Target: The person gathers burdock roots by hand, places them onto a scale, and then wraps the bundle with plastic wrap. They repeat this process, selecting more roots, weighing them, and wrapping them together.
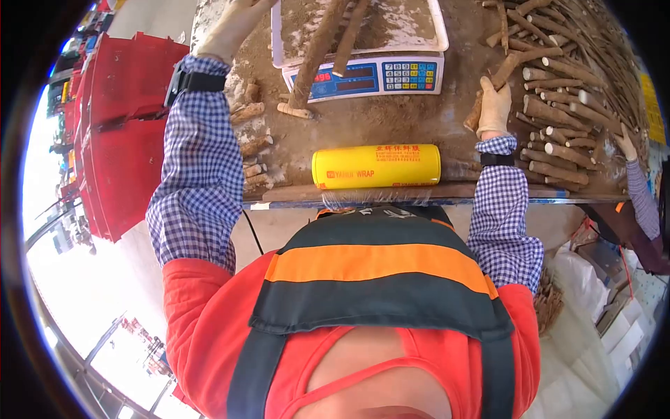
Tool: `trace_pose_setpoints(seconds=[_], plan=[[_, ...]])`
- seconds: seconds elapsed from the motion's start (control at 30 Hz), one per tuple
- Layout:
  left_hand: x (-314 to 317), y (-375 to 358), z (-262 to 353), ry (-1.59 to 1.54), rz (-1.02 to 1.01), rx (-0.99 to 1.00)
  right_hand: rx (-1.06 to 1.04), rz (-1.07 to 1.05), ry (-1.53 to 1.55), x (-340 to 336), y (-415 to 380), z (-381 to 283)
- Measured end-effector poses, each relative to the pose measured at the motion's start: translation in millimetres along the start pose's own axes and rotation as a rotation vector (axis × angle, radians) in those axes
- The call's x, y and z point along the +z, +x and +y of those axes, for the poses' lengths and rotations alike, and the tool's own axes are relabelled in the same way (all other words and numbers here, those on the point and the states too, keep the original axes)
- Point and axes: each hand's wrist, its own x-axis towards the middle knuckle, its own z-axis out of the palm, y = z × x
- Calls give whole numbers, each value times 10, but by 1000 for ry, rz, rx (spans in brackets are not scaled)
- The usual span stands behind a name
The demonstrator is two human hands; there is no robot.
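At the top left, my left hand (229,31) in a pale glove reaches past the scale's left side; its fingers are cut off by the frame's top edge. My gloved right hand (494,106) is closed round a thick brown root (511,66), right of the scale. The digital scale (363,75) carries a dirty white tray (438,24) with long roots (322,52) in it, two of which hang over the front edge. Below the scale lies a yellow roll of wrap (377,166) near the table's front edge.
A large pile of roots (558,105) covers the table's right side. Shorter roots (255,145) lie at the left. Red crates (115,133) stand left of the table (460,150). At the far right, another person's hand (626,143) touches the pile.
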Motion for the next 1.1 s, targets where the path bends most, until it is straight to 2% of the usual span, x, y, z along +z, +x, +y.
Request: trace_pose_setpoints(seconds=[0.07, 0.17, 0.2, 0.27, 0.33, 0.37, 0.4, 0.47, 0.53, 0.6, 0.67, 0.73, 0.8, 0.83, 0.93, 0.97, 1.07, 1.1], plan=[[131, 119, 187, -28, -130, -48, 35, -4, 50, -47, -17, 140], [529, 446, 241, 47, -184, -127, 129, -106, 90, -160, -278, -40], [666, 507, 249, 48, -176, -111, 116, -95, 98, -196, -277, 13], [1007, 630, 256, -7, -264, 118, -15, -60, 14, -209, -215, 273], [1515, 664, 30, 441, 112, 51, -37, -54, -45, -226, -192, 413], [1546, 685, -26, 262, 50, 65, -4, -71, -9, -231, -224, 391], [1506, 586, 130, 239, -39, 7, -46, -45, -72, -206, -204, 444], [1530, 526, 175, 336, -90, 151, -105, -47, -162, -172, -202, 451], [1507, 531, 153, 363, -115, 187, -93, -73, -150, -112, -201, 375], [1447, 533, 176, 344, -165, 135, -72, -128, -147, -89, -201, 350], [1318, 577, 196, 353, -224, 76, -72, -110, -320, -27, -204, 363], [1142, 614, 160, 10, -289, 302, -82, -84, -460, -23, -263, 307], [867, 577, 207, 166, -151, 236, -119, -99, -540, -34, -285, 306], [774, 520, 185, -22, -209, 83, -119, -115, -543, -49, -287, 291], [319, 547, 27, 138, -221, 48, -86, -162, -633, -84, -321, 230], [251, 503, -7, 61, -190, 0, -112, -137, -641, -95, -320, 253], [198, 502, -232, 73, -175, -76, -167, -101, -642, -130, -335, 309], [282, 429, -214, 51, -102, -33, -206, -82, -624, -137, -340, 322]])
